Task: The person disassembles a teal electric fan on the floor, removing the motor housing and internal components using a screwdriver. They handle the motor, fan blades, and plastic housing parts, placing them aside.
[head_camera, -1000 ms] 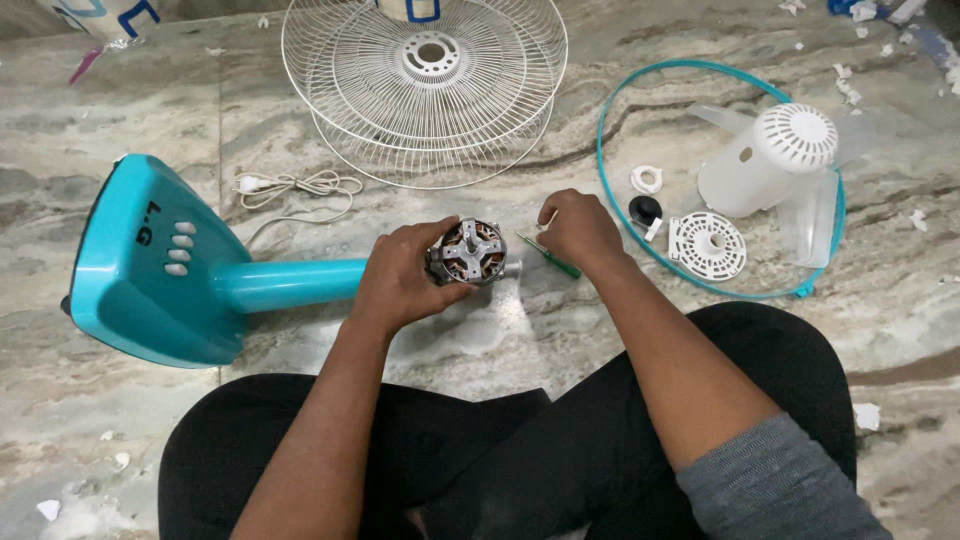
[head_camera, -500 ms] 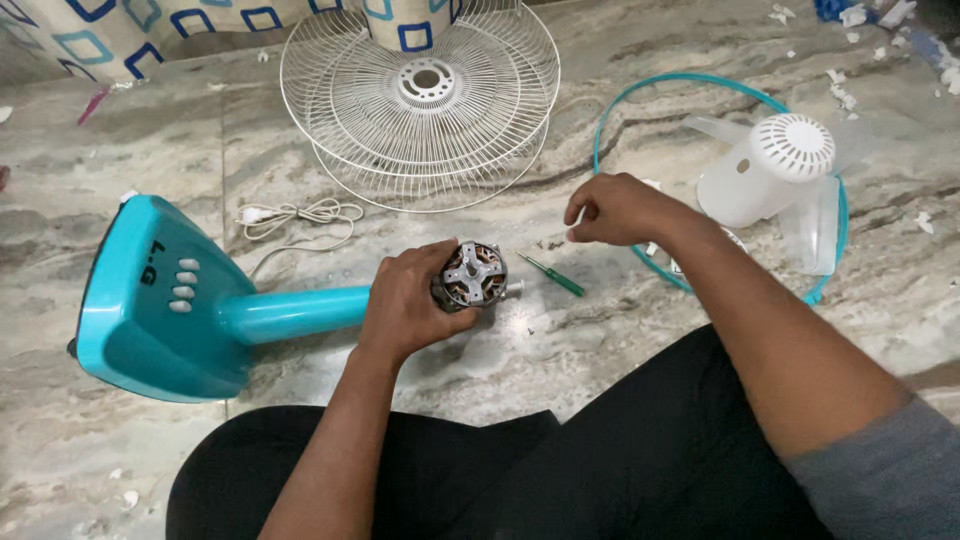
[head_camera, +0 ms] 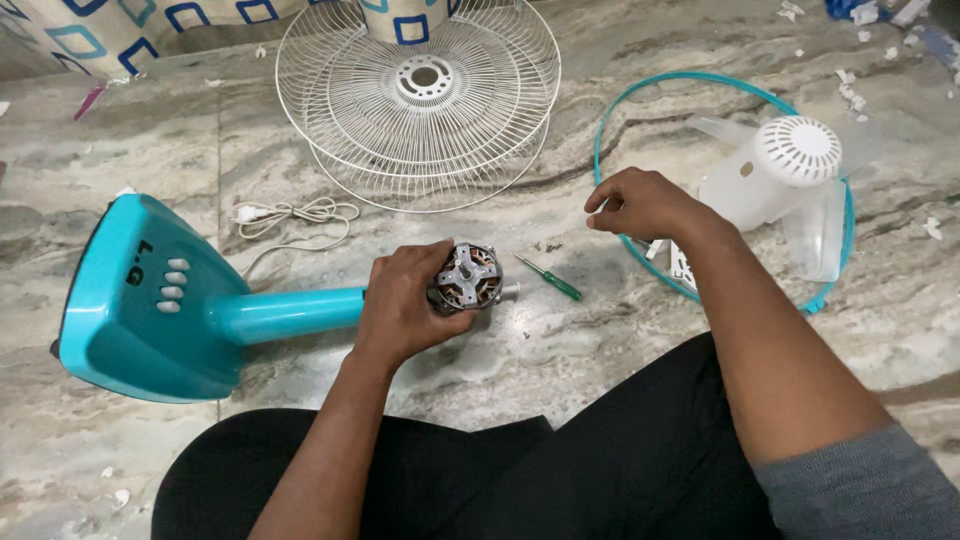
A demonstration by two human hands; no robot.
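We look down on a polished marble floor (head_camera: 600,330), grey and beige with dark wavy veins. Soft light leaves a pale sheen near its middle. Small white scraps (head_camera: 850,95) lie scattered at the far right. At the far left, a cream cloth (head_camera: 110,30) patterned with blue squares touches the floor.
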